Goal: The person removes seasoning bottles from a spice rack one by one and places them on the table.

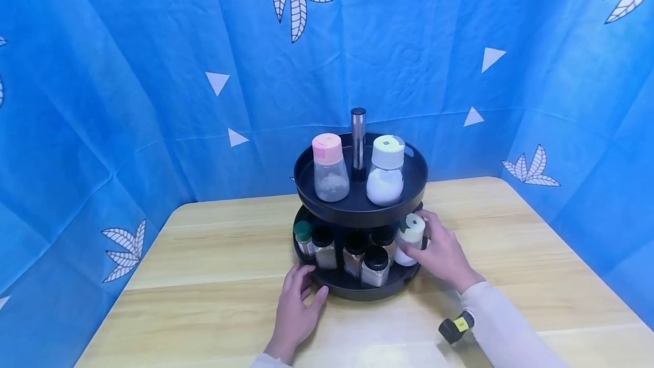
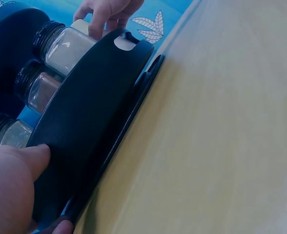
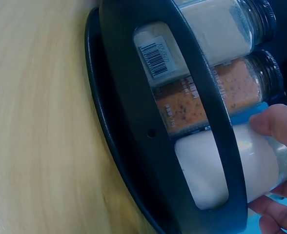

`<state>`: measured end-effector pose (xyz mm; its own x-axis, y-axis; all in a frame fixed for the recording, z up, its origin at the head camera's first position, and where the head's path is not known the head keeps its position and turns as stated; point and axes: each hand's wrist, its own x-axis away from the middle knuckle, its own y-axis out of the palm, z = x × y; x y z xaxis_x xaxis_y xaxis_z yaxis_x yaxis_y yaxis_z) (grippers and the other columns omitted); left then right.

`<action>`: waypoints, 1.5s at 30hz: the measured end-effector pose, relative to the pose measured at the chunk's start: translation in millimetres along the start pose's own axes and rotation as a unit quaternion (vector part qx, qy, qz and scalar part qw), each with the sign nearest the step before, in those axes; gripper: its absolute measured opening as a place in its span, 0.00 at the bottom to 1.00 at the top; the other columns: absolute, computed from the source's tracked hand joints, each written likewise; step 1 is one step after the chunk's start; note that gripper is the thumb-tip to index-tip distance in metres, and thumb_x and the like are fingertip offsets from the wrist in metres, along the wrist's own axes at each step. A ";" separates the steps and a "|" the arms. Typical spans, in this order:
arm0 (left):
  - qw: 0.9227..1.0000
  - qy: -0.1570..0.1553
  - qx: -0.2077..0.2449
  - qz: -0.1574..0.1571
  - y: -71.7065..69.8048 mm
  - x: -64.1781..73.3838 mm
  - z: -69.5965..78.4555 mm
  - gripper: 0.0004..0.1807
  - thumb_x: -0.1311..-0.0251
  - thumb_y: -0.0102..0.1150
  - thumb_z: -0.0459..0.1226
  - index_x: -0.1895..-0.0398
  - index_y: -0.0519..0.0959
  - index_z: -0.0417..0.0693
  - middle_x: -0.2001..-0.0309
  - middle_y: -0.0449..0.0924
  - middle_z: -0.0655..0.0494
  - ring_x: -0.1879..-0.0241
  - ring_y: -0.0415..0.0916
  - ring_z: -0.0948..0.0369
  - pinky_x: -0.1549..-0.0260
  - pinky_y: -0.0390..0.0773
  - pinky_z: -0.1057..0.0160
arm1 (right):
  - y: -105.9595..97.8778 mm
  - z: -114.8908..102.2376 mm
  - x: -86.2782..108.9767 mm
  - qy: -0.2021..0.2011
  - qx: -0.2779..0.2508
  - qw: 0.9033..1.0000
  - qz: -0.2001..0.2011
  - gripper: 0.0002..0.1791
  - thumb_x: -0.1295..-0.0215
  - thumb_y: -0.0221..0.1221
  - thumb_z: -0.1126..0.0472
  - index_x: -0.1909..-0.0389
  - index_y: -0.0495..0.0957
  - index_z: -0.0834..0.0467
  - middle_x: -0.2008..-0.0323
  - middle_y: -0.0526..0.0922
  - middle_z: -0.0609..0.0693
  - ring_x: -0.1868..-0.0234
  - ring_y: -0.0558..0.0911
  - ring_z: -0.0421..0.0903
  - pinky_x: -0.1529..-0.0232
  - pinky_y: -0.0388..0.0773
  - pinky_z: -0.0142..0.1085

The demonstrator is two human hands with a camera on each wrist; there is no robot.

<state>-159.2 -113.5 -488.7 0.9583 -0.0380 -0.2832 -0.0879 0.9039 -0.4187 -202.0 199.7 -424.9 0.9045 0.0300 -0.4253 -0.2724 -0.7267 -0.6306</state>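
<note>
A two-tier black turntable rack (image 1: 360, 294) stands on the wooden table. On its lower tier, my right hand (image 1: 443, 250) grips a clear bottle with a white cap and white contents (image 1: 410, 237), at the right side. In the right wrist view, thumb and fingers are around this bottle (image 3: 260, 158), behind the slotted tray wall. My left hand (image 1: 298, 306) rests against the lower tier's front-left edge, fingers spread and thumb apart; its thumb touches the outer wall (image 2: 85, 107) in the left wrist view. Several black-capped spice jars (image 1: 375, 266) stand between the hands.
The upper tier holds a pink-capped bottle (image 1: 330, 169) and a white-capped bottle (image 1: 385, 172), beside a metal post (image 1: 359, 138). A green-capped jar (image 1: 304, 237) stands lower left. Blue patterned cloth (image 1: 153, 72) hangs behind the table (image 1: 214, 277) and along both sides.
</note>
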 end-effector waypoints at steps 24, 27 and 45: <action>1.000 0.018 -0.007 0.021 -0.1 2.0 5.2 0.20 0.40 0.65 0.41 0.47 0.74 0.44 0.34 0.58 0.33 0.51 0.78 0.46 0.52 0.79 0.59 | -10.4 -9.7 0.3 -0.010 0.012 1.000 0.019 0.40 0.52 0.74 0.57 0.40 0.65 0.58 0.58 0.83 0.58 0.62 0.78 0.53 0.66 0.74 0.43; 1.000 0.010 -0.011 0.021 0.5 2.3 5.5 0.19 0.40 0.65 0.40 0.49 0.74 0.44 0.34 0.58 0.34 0.51 0.77 0.47 0.52 0.79 0.59 | -12.8 -11.2 -0.6 -0.023 0.013 0.999 0.029 0.39 0.53 0.74 0.58 0.40 0.66 0.58 0.60 0.83 0.57 0.64 0.77 0.51 0.67 0.73 0.42; 0.999 0.037 -0.015 0.036 2.0 2.2 4.2 0.16 0.39 0.65 0.43 0.54 0.75 0.45 0.38 0.60 0.34 0.57 0.79 0.52 0.56 0.81 0.59 | -34.6 -23.1 -1.1 -0.045 0.023 0.997 0.057 0.39 0.54 0.74 0.61 0.42 0.66 0.62 0.61 0.84 0.62 0.62 0.81 0.58 0.65 0.76 0.50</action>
<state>-156.1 -110.0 -486.6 0.9267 -0.0056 -0.3756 -0.1649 0.8924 -0.4201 -186.1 208.9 -387.6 0.8344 0.0112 -0.5511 -0.3885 -0.6974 -0.6023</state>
